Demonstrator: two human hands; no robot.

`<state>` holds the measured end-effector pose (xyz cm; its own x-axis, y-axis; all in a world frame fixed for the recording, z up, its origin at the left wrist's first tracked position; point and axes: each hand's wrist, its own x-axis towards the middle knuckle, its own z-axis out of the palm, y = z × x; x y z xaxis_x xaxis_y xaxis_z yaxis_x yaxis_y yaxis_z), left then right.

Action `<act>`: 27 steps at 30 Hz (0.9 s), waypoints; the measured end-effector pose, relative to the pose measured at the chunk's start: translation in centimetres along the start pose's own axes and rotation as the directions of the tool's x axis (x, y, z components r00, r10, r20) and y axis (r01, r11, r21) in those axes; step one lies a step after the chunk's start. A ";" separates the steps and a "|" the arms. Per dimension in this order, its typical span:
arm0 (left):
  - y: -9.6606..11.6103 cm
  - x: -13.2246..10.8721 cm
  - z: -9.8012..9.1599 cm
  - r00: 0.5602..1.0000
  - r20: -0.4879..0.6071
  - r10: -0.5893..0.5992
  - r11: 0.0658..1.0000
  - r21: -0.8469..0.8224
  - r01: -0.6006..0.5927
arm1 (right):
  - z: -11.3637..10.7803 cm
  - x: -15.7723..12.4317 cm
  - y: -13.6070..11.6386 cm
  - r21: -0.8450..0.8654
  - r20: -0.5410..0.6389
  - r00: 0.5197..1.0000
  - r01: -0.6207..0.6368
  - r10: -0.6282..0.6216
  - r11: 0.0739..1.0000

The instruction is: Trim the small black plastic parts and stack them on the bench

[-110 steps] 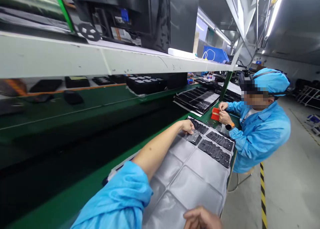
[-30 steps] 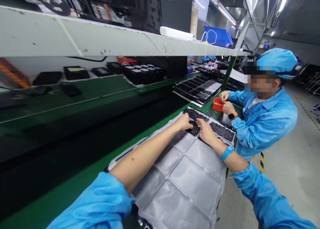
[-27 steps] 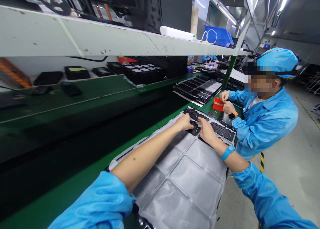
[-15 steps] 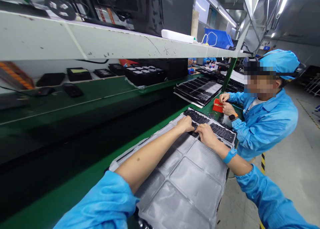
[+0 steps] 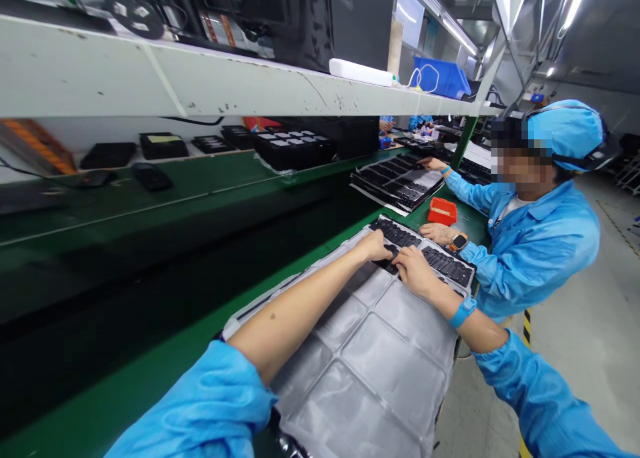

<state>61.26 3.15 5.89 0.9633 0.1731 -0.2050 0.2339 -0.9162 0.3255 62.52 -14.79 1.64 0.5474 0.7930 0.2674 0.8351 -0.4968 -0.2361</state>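
A translucent plastic tray (image 5: 400, 351) with square compartments lies on the bench before me. Rows of small black parts (image 5: 395, 233) fill its far compartments, and the nearer ones show bare film-like floors. My left hand (image 5: 376, 246) bends over a far compartment, its fingers closed in a pinch at a small black part. Right beside it, my right hand (image 5: 414, 270) is closed too, fingertips down at the same black parts. The fingers partly hide what they pinch. A blue band circles my right wrist.
At the right, a co-worker (image 5: 540, 231) in blue leans over the bench beside a red box (image 5: 443, 211) of small pale pieces. Another black tray (image 5: 400, 178) lies farther back. A white shelf edge (image 5: 250, 88) crosses above the green bench (image 5: 200, 298).
My hands have stayed at the same compartment with only slight finger movement. The co-worker's hands have parted: one reaches out to the back tray, the other rests near my tray.
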 end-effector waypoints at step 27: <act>-0.6 -0.1 -0.1 0.998 -0.061 -0.012 0.999 0.042 0.015 | -0.3 0.0 0.8 -0.013 -0.063 0.994 -0.089 0.088 0.996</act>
<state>61.06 3.70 5.86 0.9666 0.2060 -0.1523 0.2424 -0.9279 0.2833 63.15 -15.30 1.73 0.6211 0.7224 0.3038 0.7837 -0.5701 -0.2465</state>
